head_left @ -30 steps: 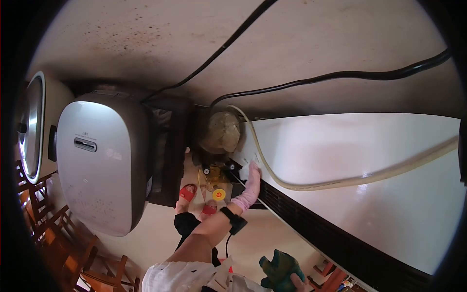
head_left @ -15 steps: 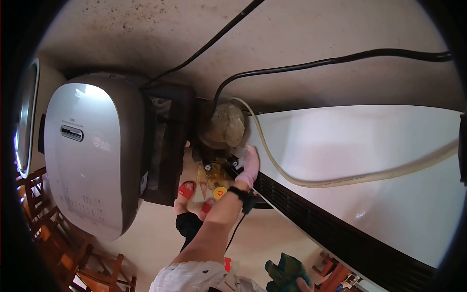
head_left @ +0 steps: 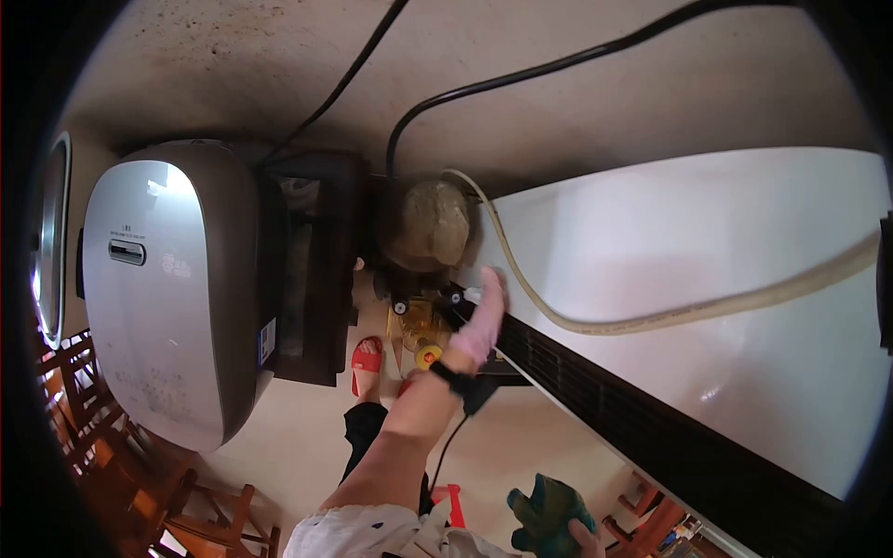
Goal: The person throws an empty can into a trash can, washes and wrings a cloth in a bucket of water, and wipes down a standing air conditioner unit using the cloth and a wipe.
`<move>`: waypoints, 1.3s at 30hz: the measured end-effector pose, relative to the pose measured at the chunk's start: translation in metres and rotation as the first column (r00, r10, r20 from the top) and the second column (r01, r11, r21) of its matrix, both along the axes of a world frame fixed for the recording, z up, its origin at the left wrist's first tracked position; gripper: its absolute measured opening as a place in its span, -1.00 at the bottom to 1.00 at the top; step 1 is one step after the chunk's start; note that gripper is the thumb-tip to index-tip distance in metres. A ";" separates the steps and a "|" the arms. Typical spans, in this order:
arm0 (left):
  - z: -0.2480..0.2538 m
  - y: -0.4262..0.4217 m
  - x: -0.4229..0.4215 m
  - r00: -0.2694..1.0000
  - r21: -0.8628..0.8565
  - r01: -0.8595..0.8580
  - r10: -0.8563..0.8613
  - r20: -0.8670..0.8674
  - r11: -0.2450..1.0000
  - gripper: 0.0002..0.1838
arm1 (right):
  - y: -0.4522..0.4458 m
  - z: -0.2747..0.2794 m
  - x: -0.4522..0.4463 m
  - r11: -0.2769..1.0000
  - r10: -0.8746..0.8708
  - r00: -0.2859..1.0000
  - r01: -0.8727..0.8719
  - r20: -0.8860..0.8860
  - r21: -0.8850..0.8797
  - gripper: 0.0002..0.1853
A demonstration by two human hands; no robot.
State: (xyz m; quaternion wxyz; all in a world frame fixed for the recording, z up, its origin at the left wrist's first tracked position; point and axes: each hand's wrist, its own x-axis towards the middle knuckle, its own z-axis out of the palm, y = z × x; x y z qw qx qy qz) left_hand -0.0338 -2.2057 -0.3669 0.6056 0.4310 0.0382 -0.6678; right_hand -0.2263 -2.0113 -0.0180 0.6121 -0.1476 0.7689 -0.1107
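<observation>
My left hand [head_left: 486, 321], in a pink glove and with a black band at its wrist, reaches to the near left corner of the white surface [head_left: 670, 251]. Its fingers press on a white cloth [head_left: 473, 295], mostly hidden under them. Just beyond it is a round object wrapped in cloudy plastic [head_left: 435, 226], and a beige hose [head_left: 595, 326] curves past its fingertips. Low in the view, my right hand [head_left: 584, 538] is only partly visible, closed on a crumpled green-blue item [head_left: 549, 516].
A grey appliance [head_left: 153, 307] stands at the left beside a dark frame [head_left: 316, 279]. Black cables [head_left: 502, 79] run along the wall [head_left: 279, 56]. A dark slatted strip [head_left: 595, 400] edges the white surface. Below are a yellow lid [head_left: 429, 357], red slippers [head_left: 367, 353] and wooden chairs [head_left: 200, 521].
My left hand has moved up and slightly right along the corner, keeping the white cloth. The view has shifted, so the cables and white surface appear higher. My right hand still holds the green-blue item.
</observation>
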 end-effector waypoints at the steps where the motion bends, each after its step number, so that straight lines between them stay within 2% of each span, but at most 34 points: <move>1: 0.045 0.015 -0.004 0.998 -0.052 -0.055 0.056 0.020 0.997 -0.09 | 0.001 0.000 0.000 1.000 -0.002 1.000 0.002 0.009 -0.003 -0.57; 2: 0.075 0.028 -0.011 0.998 -0.060 -0.002 0.006 0.061 0.998 -0.12 | 0.002 0.000 -0.001 1.000 -0.005 1.000 0.005 0.016 -0.004 -0.57; 5: 0.094 0.058 -0.047 0.987 -0.105 -0.017 0.033 0.158 0.994 -0.19 | 0.003 0.000 -0.003 1.000 0.007 1.000 -0.006 0.030 -0.014 -0.58; 7: 0.094 0.040 -0.020 0.995 -0.035 0.084 -0.082 0.055 0.996 -0.29 | 0.003 -0.002 -0.002 1.000 0.017 0.999 -0.016 0.032 -0.017 -0.57; 9: -0.011 0.022 -0.035 0.930 -0.049 -0.099 0.110 0.350 0.994 -0.17 | 0.002 -0.002 0.001 0.999 0.027 0.999 -0.026 0.030 -0.026 -0.57; 11: -0.063 -0.008 -0.010 0.910 0.093 0.163 -0.186 0.370 0.982 -0.16 | 0.003 -0.001 0.003 0.999 0.032 0.999 -0.031 0.033 -0.036 -0.56; 13: -0.197 -0.031 -0.039 0.995 0.071 -0.077 0.072 0.063 0.995 -0.08 | 0.006 0.000 0.004 0.998 0.032 0.999 -0.031 0.036 -0.047 -0.56; 14: -0.128 -0.027 -0.014 0.996 0.111 0.009 -0.019 0.082 0.994 -0.10 | 0.006 0.001 0.005 0.998 0.029 0.999 -0.027 0.041 -0.054 -0.55; 17: 0.000 -0.010 -0.002 0.999 0.016 -0.043 0.044 -0.030 0.999 -0.15 | 0.006 0.008 0.005 0.996 0.029 0.997 -0.023 0.072 -0.088 -0.54; 18: -0.005 0.009 -0.024 0.995 -0.120 -0.027 0.038 0.095 0.992 -0.16 | 0.004 0.012 0.004 0.995 0.031 0.996 -0.022 0.089 -0.098 -0.54; 19: 0.037 0.022 -0.034 0.987 -0.211 -0.107 0.129 0.096 0.972 -0.19 | 0.004 0.016 0.003 0.994 0.037 0.994 -0.026 0.105 -0.108 -0.53; 20: 0.064 0.038 -0.039 0.985 -0.180 0.017 0.015 0.174 0.984 -0.21 | 0.003 0.020 0.003 0.993 0.044 0.992 -0.030 0.120 -0.115 -0.53; 21: 0.087 0.035 -0.061 0.841 -0.119 0.032 0.037 0.539 0.992 -0.25 | 0.004 0.025 0.004 0.992 0.051 0.990 -0.034 0.131 -0.124 -0.53; 23: 0.107 0.043 -0.048 0.958 -0.111 -0.119 0.144 0.249 0.987 -0.25 | 0.006 0.031 0.004 0.988 0.071 0.986 -0.050 0.148 -0.147 -0.52; 24: 0.077 0.034 -0.048 0.955 -0.127 -0.130 0.159 0.251 0.983 -0.25 | 0.006 0.032 0.003 0.987 0.076 0.987 -0.054 0.142 -0.152 -0.51; 25: 0.018 0.021 -0.055 0.958 -0.108 -0.141 0.163 0.234 0.984 -0.25 | 0.007 0.032 0.004 0.985 0.088 0.986 -0.064 0.144 -0.160 -0.51; 26: -0.019 0.015 -0.054 0.963 -0.084 -0.147 0.162 0.214 0.986 -0.24 | 0.009 0.031 0.005 0.990 0.054 0.993 -0.041 0.102 -0.133 -0.48; 27: -0.007 0.011 -0.021 0.988 0.045 0.057 -0.063 0.141 0.997 -0.23 | 0.011 0.030 0.005 0.994 0.021 0.998 -0.014 0.059 -0.107 -0.45; 28: -0.062 -0.007 -0.033 0.977 -0.008 -0.157 0.156 0.148 0.988 -0.22 | 0.013 0.030 0.005 0.996 -0.013 1.000 0.015 0.017 -0.083 -0.42; 31: -0.109 -0.025 -0.014 0.974 0.121 -0.029 0.001 0.228 0.992 -0.21 | 0.007 0.018 0.010 0.997 0.008 1.000 -0.008 0.004 -0.070 -0.42; 33: -0.118 -0.034 -0.010 0.968 0.157 0.035 -0.073 0.240 0.987 -0.21 | 0.005 0.013 0.012 0.997 0.025 1.000 -0.024 0.013 -0.079 -0.41; 35: -0.112 -0.030 -0.015 0.953 0.120 0.087 -0.118 0.278 0.989 -0.21 | 0.007 0.015 0.011 0.996 0.016 1.000 -0.014 0.023 -0.089 -0.41; 37: -0.081 -0.006 -0.027 0.946 0.037 0.084 -0.091 0.311 0.996 -0.20 | 0.008 0.019 0.010 0.995 0.008 0.999 -0.004 0.040 -0.098 -0.40; 39: -0.044 0.016 -0.037 0.965 -0.006 0.023 -0.021 0.260 1.000 -0.20 | 0.008 0.023 0.009 0.994 0.003 0.998 0.003 0.058 -0.105 -0.39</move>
